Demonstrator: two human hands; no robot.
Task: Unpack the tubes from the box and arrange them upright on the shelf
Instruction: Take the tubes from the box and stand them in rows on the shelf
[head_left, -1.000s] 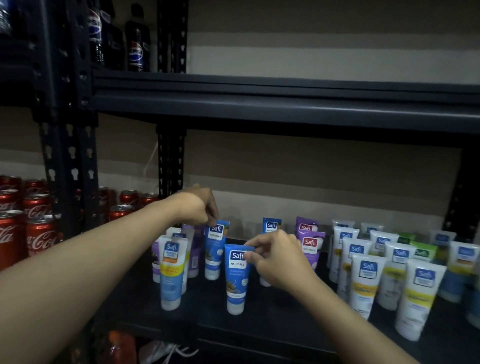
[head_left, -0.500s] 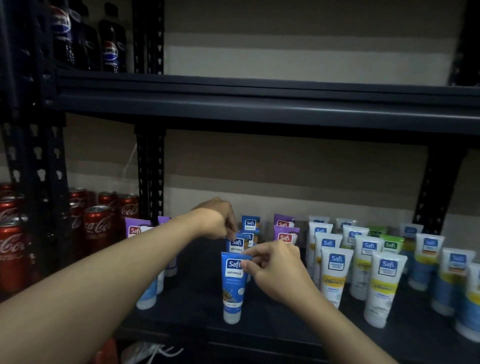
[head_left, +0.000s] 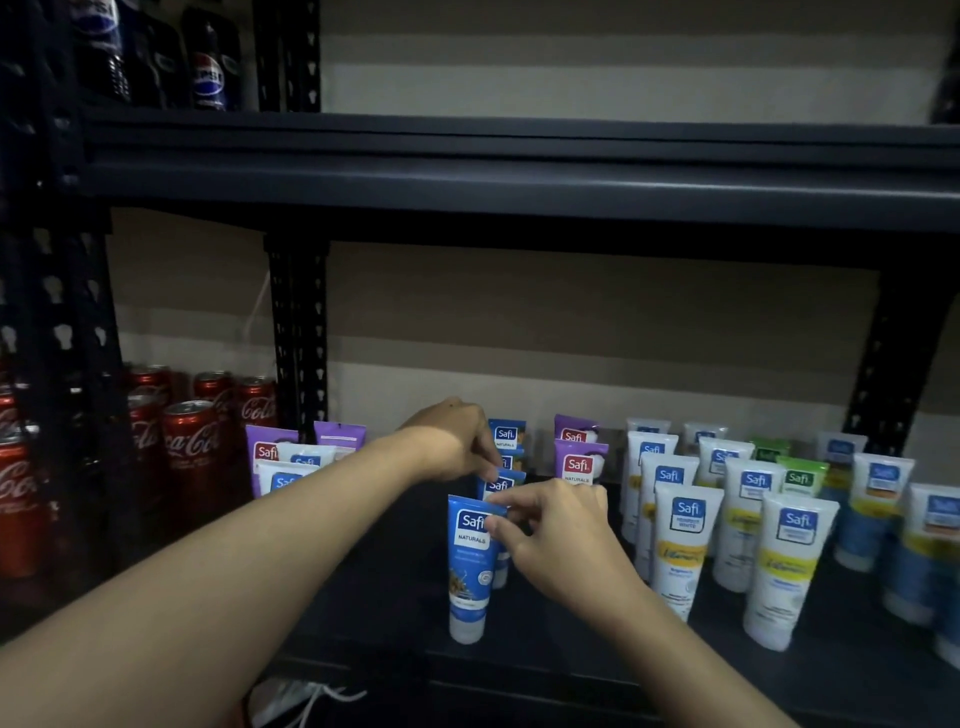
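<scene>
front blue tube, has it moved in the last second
Yes: the front blue tube slid right, away from the shelf post, toward the white tubes.

Blue front tube (head_left: 470, 561) with a white label patch. Behind it, purple tubes (head_left: 579, 460). Right of it, white tubes (head_left: 680, 545) banded yellow, then green tubes (head_left: 800, 475). Left of it, red cans (head_left: 195, 447). Beneath, seemingly dark grey shelf (head_left: 384, 587).

Red Coca-Cola cans (head_left: 192, 447) upright at left; Pepsi bottles (head_left: 208, 67) top left; striped beige wall (head_left: 571, 322) behind.
</scene>
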